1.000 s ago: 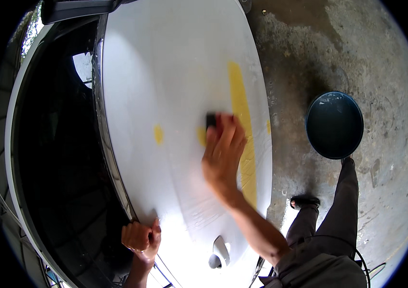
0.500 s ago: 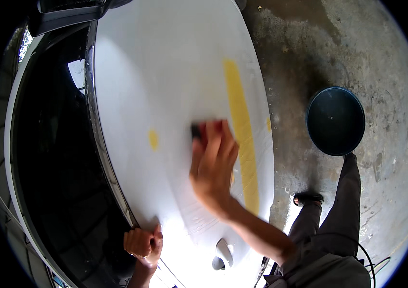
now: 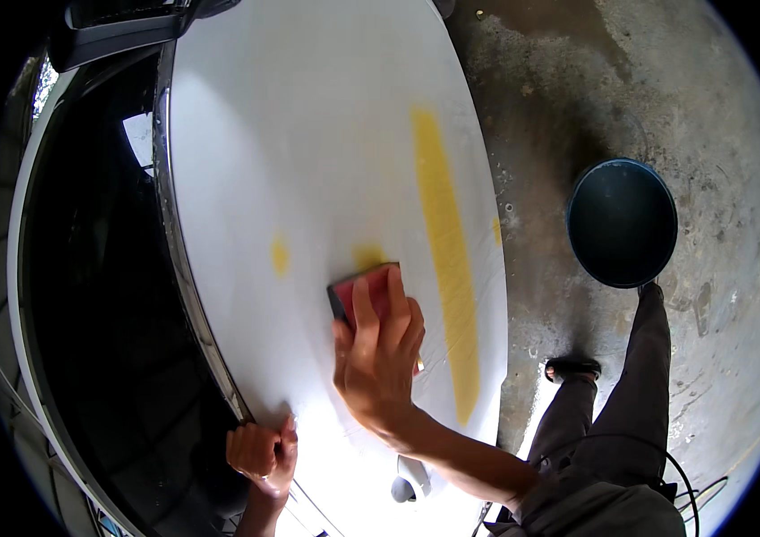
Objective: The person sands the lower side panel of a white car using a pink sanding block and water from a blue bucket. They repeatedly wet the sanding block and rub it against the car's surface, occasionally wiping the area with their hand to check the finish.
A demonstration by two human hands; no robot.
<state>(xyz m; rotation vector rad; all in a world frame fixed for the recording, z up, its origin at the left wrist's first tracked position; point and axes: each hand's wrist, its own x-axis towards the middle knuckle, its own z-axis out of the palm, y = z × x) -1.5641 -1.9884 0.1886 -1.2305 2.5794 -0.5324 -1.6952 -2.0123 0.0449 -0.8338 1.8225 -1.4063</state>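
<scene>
My right hand [image 3: 378, 362] presses a red sanding block [image 3: 378, 291] with a dark edge flat against a white car door [image 3: 308, 161]. Its fingers spread over the block's top. Just beyond the block shows a yellow patch [image 3: 368, 257], and a small yellow spot [image 3: 281, 257] lies to its left. Right of the hand, a long yellow strip [image 3: 447, 259] runs along the panel. My left hand [image 3: 259, 452] rests at the lower edge of the dark window, fingers curled into a fist, thumb up. Nothing shows in it.
A door handle [image 3: 412, 479] sticks out below my right forearm. At the upper left is a dark side mirror [image 3: 120, 36]. A round dark-blue bucket [image 3: 622, 224] stands on the stained concrete floor [image 3: 720, 179], close to my feet. A thin black hose [image 3: 680, 474] curves at the lower right.
My right hand and the sanding block have moved down and slightly left over the door, uncovering a yellow patch. My left hand stays nearly in place.
</scene>
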